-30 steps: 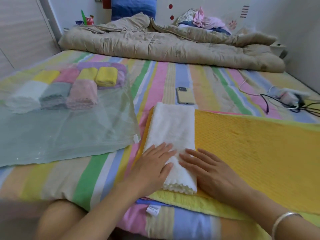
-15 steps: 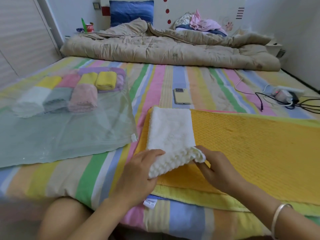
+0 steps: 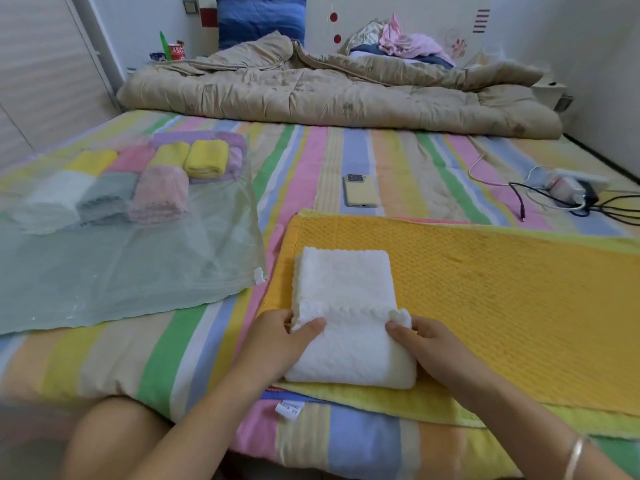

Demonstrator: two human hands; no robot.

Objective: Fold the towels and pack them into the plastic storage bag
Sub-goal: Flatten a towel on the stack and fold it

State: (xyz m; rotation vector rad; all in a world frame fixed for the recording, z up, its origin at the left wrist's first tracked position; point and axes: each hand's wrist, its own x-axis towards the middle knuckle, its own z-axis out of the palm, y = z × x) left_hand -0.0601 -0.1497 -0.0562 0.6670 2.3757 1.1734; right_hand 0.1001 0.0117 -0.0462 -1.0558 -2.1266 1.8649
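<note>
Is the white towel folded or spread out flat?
Partly folded: the white towel has its near end doubled over, pinched by the left hand and right hand.

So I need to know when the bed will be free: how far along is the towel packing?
Done: several folded towels lie at the far end of the plastic storage bag, seemingly inside it. In hand: the left hand and right hand grip the white towel, part folded, on the yellow towel. Left: finishing and bagging the white one, then the yellow towel, which lies spread flat.
</note>
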